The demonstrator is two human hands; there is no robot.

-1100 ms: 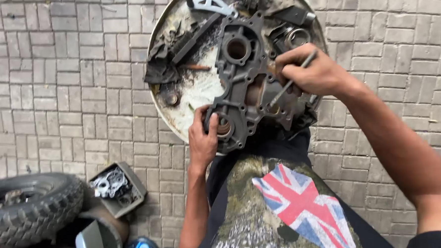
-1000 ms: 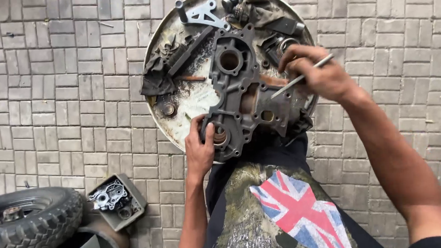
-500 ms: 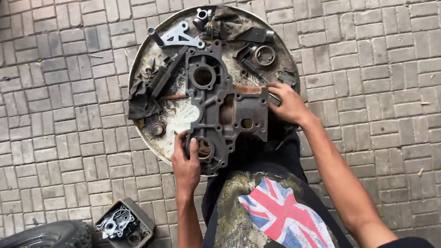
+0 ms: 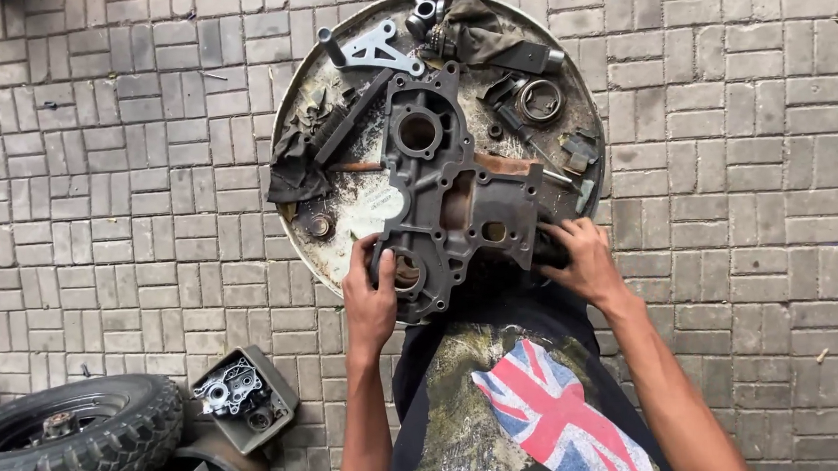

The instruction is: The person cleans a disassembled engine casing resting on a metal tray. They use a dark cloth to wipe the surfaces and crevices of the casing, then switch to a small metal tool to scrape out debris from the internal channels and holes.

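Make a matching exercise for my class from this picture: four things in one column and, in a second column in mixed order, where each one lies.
Things
1. engine casing
2. tyre
3. dark rag
4. metal ring

Places
A. on the paving at the lower left corner of the view
B. at the left edge of the round tray
C. in the upper right part of the round tray
D. across the middle of the tray, with the left hand and the right hand on it

Pairs: 1-D, 2-A, 3-B, 4-C
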